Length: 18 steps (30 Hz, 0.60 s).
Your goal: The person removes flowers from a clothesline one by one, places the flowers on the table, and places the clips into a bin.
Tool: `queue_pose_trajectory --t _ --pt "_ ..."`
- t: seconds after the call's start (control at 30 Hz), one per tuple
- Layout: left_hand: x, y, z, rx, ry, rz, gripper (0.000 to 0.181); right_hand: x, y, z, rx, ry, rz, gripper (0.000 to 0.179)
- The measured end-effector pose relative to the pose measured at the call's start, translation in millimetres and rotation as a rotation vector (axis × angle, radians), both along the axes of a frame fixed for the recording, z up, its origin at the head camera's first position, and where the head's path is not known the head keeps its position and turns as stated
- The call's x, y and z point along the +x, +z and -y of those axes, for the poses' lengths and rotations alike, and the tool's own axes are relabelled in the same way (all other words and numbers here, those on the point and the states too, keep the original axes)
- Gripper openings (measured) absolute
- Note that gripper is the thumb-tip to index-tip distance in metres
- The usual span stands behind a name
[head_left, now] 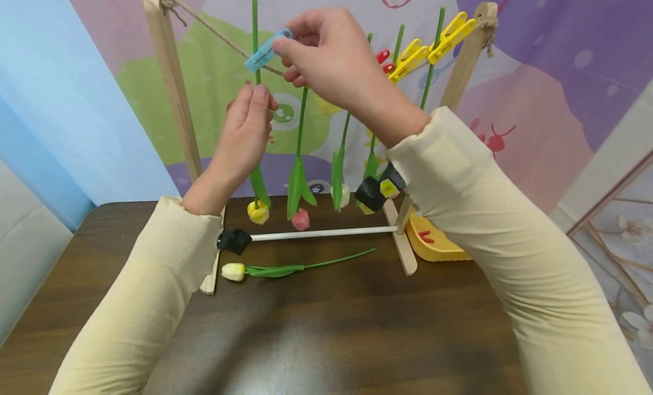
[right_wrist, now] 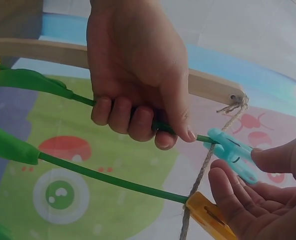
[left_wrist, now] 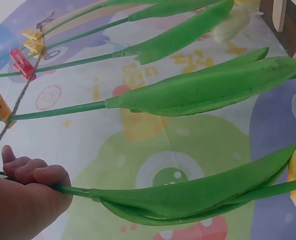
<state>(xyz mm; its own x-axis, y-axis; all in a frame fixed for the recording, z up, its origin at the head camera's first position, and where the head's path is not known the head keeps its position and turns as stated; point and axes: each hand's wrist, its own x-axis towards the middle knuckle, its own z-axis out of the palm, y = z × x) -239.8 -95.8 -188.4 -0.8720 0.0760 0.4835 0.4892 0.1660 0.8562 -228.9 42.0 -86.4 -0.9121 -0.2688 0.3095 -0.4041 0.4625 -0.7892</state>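
Observation:
My left hand holds the green stem of a yellow artificial tulip, which hangs bloom down. In the right wrist view, its fingers curl round the stem just below the twine. A light blue clothespin sits where the stem crosses the twine. My right hand has thumb and fingers at the clothespin's handle end. Beside it, a pink tulip hangs from an orange-yellow clothespin. Further right, more tulips hang upside down from a red clothespin and yellow clothespins.
Wooden posts carry the twine, with a white rod between their feet. A pale yellow tulip lies on the brown table. At the right stands a yellow tray with red clothespins inside. A patterned cloth hangs behind.

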Motion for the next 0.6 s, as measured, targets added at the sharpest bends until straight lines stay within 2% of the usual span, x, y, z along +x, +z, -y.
queue_pose_trajectory --t 0.17,0.37,0.6 --pt "1.1 1.2 -0.5 -0.094 0.046 -0.002 0.027 1.0 -1.1 -2 0.003 -0.001 -0.018 0.022" --pt "4.1 5.2 -1.6 -0.141 0.079 0.041 0.029 1.3 -4.2 -4 -0.011 0.01 -0.052 0.02" --pt "8.2 4.9 -1.7 -0.246 0.138 0.045 0.033 0.3 -7.2 -10 -0.088 0.012 -0.154 0.019"
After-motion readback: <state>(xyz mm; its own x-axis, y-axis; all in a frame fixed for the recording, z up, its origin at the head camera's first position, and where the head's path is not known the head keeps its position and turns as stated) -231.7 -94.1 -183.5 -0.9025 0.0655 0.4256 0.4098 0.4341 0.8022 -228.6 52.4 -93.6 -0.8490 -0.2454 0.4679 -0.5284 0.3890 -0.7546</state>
